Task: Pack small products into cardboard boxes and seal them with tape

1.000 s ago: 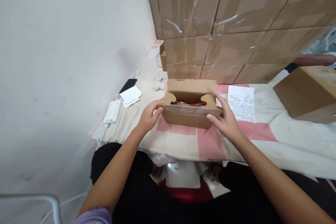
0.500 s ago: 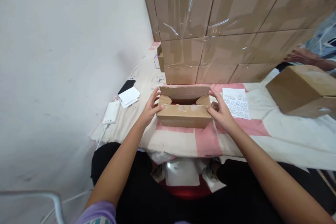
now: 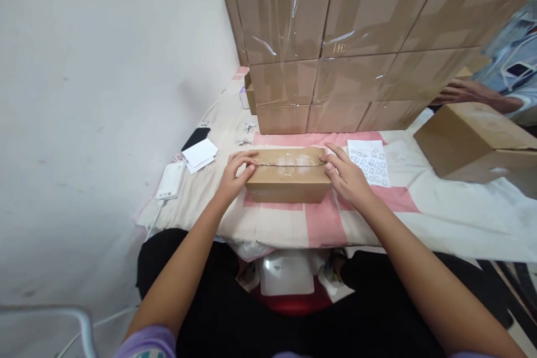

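Observation:
A small brown cardboard box (image 3: 288, 183) sits on the cloth in front of me, its two long top flaps folded down so their edges meet along the middle. At the left end my left hand (image 3: 235, 174) holds the box, thumb on the near flap and fingers on the far one. My right hand (image 3: 343, 174) grips the opposite end in the same way, with the index finger on the flap's corner and another finger raised. The contents are hidden under the flaps. Just right of my right hand lies a white sheet with drawn outlines (image 3: 369, 163).
A wall of taped cartons (image 3: 285, 83) stands behind the box. To the right are a larger carton (image 3: 465, 145) and another person's hand (image 3: 470, 92). Left lie a white power bank (image 3: 171, 180) with a cable, folded white papers (image 3: 199, 154) and a black phone-like object (image 3: 196, 139).
The far flap, upright before, is now folded down, and the box top is covered. Both hands stay at the box ends. The other person's hand at the right has shifted slightly.

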A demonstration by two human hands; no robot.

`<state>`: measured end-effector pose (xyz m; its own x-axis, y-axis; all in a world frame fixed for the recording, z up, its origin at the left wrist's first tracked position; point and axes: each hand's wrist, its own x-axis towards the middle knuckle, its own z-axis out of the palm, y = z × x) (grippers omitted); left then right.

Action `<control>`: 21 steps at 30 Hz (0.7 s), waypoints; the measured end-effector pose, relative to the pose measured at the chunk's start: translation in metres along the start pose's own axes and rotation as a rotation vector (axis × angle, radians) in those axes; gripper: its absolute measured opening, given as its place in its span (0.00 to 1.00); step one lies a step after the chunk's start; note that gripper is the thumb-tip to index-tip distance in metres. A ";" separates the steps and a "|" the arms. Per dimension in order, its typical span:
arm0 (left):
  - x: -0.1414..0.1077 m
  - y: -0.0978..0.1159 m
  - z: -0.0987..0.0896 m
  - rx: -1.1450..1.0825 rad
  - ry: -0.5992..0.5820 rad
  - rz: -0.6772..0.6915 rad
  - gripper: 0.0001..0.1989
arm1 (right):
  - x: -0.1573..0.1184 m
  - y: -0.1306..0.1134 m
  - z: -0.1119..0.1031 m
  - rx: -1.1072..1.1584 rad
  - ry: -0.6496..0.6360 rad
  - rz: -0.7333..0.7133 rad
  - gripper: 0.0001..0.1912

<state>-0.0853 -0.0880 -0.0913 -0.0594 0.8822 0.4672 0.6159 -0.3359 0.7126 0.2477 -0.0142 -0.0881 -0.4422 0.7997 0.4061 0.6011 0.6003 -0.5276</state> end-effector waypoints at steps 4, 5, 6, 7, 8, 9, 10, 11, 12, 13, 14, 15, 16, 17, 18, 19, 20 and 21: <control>-0.012 0.034 0.003 0.300 -0.153 0.179 0.20 | 0.000 -0.008 -0.005 -0.034 -0.037 0.028 0.26; -0.014 0.041 0.005 0.353 -0.201 0.203 0.23 | 0.001 -0.009 -0.007 -0.031 -0.041 0.029 0.28; -0.015 0.046 0.008 0.391 -0.230 0.212 0.26 | 0.001 -0.009 -0.008 -0.030 -0.040 0.027 0.29; -0.015 0.050 0.011 0.420 -0.244 0.207 0.29 | 0.001 -0.009 -0.010 -0.029 -0.028 0.026 0.31; -0.014 0.052 0.013 0.442 -0.247 0.194 0.31 | 0.001 -0.009 -0.013 -0.023 -0.003 0.031 0.33; -0.012 0.052 0.016 0.459 -0.250 0.177 0.31 | 0.002 -0.007 -0.016 -0.003 0.038 0.043 0.35; -0.009 0.051 0.018 0.471 -0.254 0.164 0.31 | 0.002 -0.004 -0.019 0.032 0.094 0.070 0.37; -0.006 0.049 0.019 0.478 -0.258 0.155 0.31 | 0.002 0.000 -0.024 0.076 0.157 0.114 0.40; -0.002 0.047 0.020 0.480 -0.262 0.148 0.30 | 0.002 0.006 -0.029 0.119 0.213 0.175 0.42; 0.002 0.044 0.020 0.478 -0.264 0.143 0.28 | 0.002 0.012 -0.034 0.146 0.250 0.255 0.44; 0.006 0.041 0.020 0.475 -0.263 0.138 0.28 | 0.002 0.020 -0.038 0.151 0.258 0.356 0.46; 0.011 0.038 0.019 0.471 -0.263 0.132 0.27 | 0.001 0.028 -0.043 0.141 0.240 0.469 0.48; 0.015 0.036 0.018 0.469 -0.264 0.125 0.27 | 0.001 0.037 -0.046 0.129 0.201 0.580 0.49; 0.019 0.033 0.017 0.472 -0.268 0.119 0.28 | 0.000 0.046 -0.049 0.129 0.150 0.673 0.49; 0.023 0.031 0.016 0.478 -0.276 0.112 0.28 | -0.001 0.054 -0.050 0.140 0.098 0.742 0.49; 0.026 0.029 0.016 0.486 -0.283 0.105 0.28 | -0.001 0.062 -0.051 0.160 0.051 0.786 0.49; 0.029 0.027 0.016 0.493 -0.285 0.097 0.28 | -0.002 0.068 -0.050 0.183 0.010 0.809 0.48; 0.032 0.025 0.016 0.497 -0.283 0.092 0.28 | -0.002 0.073 -0.048 0.201 -0.026 0.823 0.48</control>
<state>-0.0593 -0.0631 -0.0673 0.1820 0.9336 0.3087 0.9077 -0.2802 0.3123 0.3243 0.0273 -0.0918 0.0678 0.9811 -0.1810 0.6091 -0.1844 -0.7714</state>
